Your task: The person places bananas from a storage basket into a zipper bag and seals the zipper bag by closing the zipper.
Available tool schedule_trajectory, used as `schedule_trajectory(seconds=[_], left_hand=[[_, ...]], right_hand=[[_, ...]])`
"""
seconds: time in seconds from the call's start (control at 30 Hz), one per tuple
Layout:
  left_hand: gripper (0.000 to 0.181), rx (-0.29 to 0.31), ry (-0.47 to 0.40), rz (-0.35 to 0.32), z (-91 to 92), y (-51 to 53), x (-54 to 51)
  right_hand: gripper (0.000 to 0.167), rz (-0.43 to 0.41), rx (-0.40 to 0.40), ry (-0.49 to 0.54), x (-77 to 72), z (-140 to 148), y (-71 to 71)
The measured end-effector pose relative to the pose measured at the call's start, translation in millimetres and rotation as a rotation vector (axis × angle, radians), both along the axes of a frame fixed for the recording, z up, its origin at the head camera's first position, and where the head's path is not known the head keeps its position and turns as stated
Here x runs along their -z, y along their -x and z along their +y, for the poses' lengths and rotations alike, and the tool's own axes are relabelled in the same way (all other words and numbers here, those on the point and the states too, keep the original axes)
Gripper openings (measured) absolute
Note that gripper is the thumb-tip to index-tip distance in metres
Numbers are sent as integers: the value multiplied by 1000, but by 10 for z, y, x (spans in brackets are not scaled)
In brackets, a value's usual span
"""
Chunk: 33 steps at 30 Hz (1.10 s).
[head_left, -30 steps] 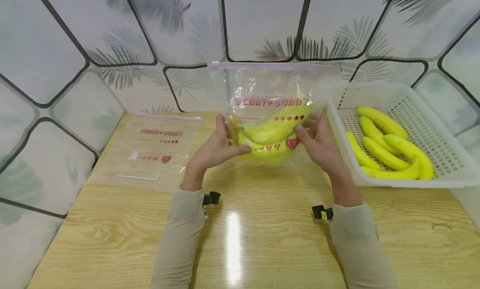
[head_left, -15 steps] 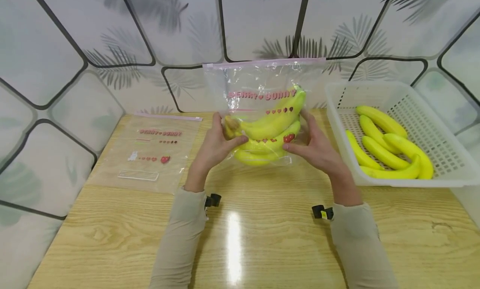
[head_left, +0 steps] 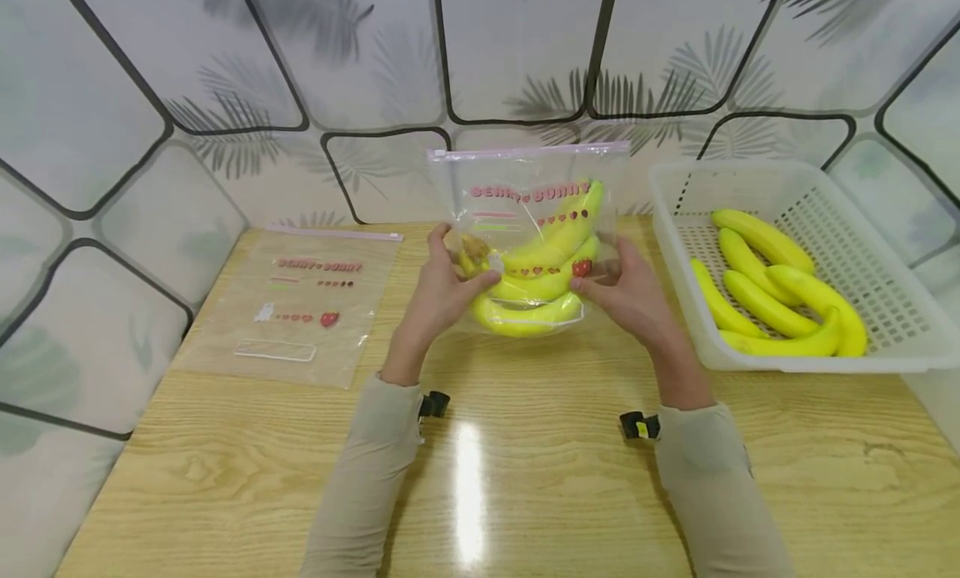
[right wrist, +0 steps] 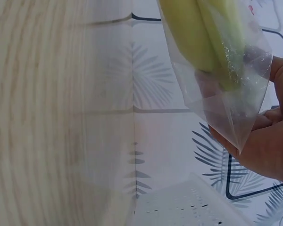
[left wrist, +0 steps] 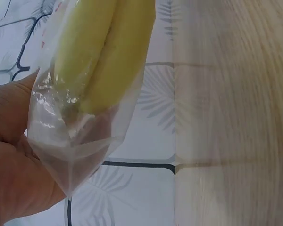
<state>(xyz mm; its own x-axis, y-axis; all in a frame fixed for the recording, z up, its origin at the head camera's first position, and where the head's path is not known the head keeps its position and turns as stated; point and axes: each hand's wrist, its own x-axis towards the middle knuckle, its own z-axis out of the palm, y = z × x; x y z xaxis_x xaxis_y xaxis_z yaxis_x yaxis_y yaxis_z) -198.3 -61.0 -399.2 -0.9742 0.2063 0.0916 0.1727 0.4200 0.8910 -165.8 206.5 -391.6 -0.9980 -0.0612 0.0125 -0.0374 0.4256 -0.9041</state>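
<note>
A clear zip bag (head_left: 525, 165) with pink print and a lilac slider strip along its top is held upright over the middle of the table. Several yellow bananas (head_left: 551, 244) lie stacked inside it. My left hand (head_left: 438, 294) grips the bag's left side, thumb in front and fingers behind. On the right side my right hand (head_left: 630, 286) holds it the same way. In the left wrist view, two bananas (left wrist: 118, 52) show through the plastic beside the palm. The right wrist view shows the bag's lower corner (right wrist: 236, 127) against the fingers, which are partly hidden behind it.
A second, flat zip bag (head_left: 300, 303) with the same print lies at the left on the wooden table (head_left: 555, 495). At the right stands a white perforated basket (head_left: 900, 311) with several bananas (head_left: 780, 290) in it. A patterned wall covering (head_left: 525, 52) rises behind the table.
The bag's top edge has come down and turned level, and its right end has moved left. My hands have drawn slightly closer together. The bananas have settled lower in the bag.
</note>
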Motion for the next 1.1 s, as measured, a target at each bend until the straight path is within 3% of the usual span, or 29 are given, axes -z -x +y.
schedule_trajectory(seconds=[0.13, 0.33, 0.8, 1.1], left_hand=[[104, -13, 30, -46, 33, 2, 33], [88, 21, 72, -86, 35, -3, 80], [86, 28, 193, -151, 51, 63, 226], [93, 60, 245, -52, 86, 51, 261]], right_hand=[[90, -77, -13, 44, 40, 7, 12], [94, -156, -45, 82, 127, 5, 47], [103, -125, -55, 127, 267, 7, 98], [92, -39, -20, -153, 288, -4, 125]])
